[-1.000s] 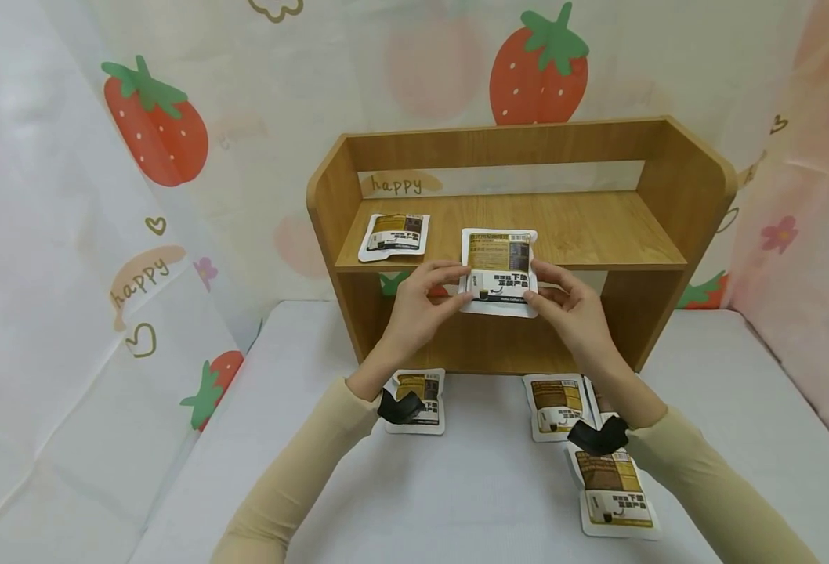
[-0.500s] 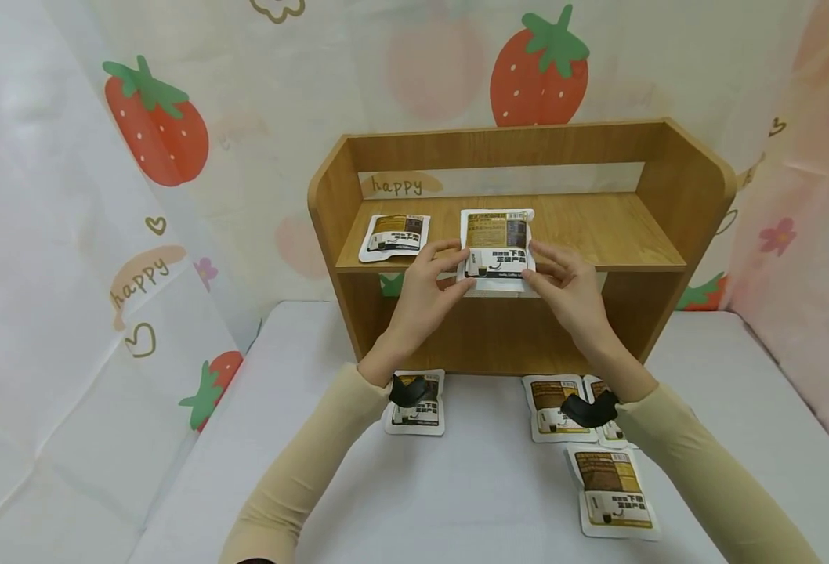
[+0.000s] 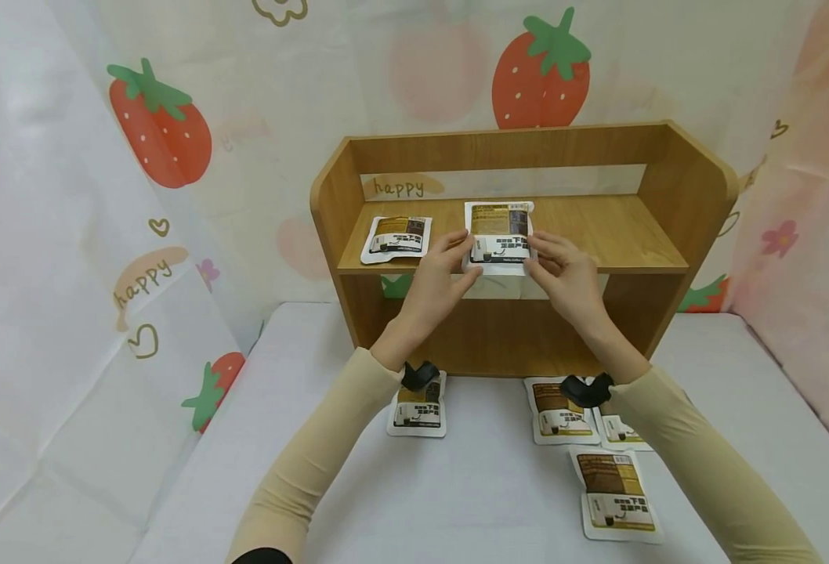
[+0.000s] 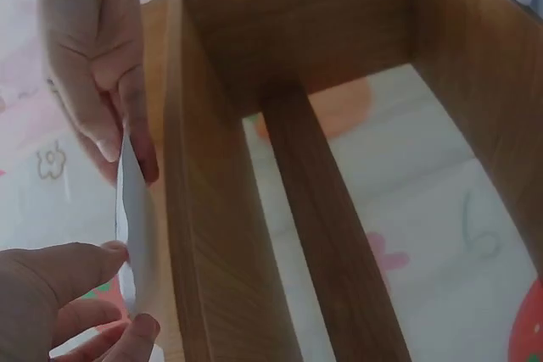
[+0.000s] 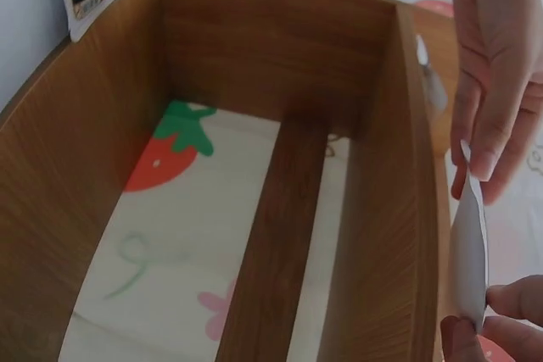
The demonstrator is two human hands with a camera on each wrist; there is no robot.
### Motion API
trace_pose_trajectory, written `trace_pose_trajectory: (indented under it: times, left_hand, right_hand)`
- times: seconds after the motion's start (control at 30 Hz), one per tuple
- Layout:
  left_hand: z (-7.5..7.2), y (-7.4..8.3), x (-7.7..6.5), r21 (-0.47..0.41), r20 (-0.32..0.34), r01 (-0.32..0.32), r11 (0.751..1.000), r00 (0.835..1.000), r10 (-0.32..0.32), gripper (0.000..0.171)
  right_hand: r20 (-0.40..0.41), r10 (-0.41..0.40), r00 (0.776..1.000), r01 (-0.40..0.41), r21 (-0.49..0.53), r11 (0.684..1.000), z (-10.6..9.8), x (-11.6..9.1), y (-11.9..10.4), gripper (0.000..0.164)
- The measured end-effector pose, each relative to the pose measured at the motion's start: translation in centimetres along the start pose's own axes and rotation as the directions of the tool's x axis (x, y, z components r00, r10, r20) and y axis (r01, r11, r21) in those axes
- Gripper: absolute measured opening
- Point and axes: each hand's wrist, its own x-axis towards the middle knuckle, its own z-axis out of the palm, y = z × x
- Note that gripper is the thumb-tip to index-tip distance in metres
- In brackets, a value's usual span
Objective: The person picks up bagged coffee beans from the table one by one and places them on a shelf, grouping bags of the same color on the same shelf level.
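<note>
Pouch (image 3: 499,235) and both hands (image 3: 437,282) now higher in the head view, farther forward

One packet (image 3: 395,236) leftmost on the shelf (image 3: 591,223), another (image 3: 501,235) seemingly just before it, four (image 3: 417,415) on the table (image 3: 485,493).

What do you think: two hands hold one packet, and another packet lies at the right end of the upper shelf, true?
Nearly! The other packet lies at the upper shelf's left end, not its right; the head view shows it. The left hand and right hand do hold one packet.
</note>
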Motion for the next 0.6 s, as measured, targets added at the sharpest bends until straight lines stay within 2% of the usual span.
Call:
trace_pose_trajectory:
  times: [0.33, 0.6]
  left_hand:
    - [0.6, -0.3, 0.8, 0.124, 0.048, -0.048, 0.991, 0.998, 0.043, 0.051]
    - [1.0, -0.7, 1.2, 0.21, 0.097, -0.045, 0.977, 0.995, 0.025, 0.051]
  right_hand:
    - [0.034, -0.094, 0.995, 0.098, -0.18, 0.979, 0.6, 0.9, 0.9, 0.041]
    - [0.12, -0.153, 0.981, 0.185, -0.332, 0.925, 0.8, 1.3, 1.3, 0.047]
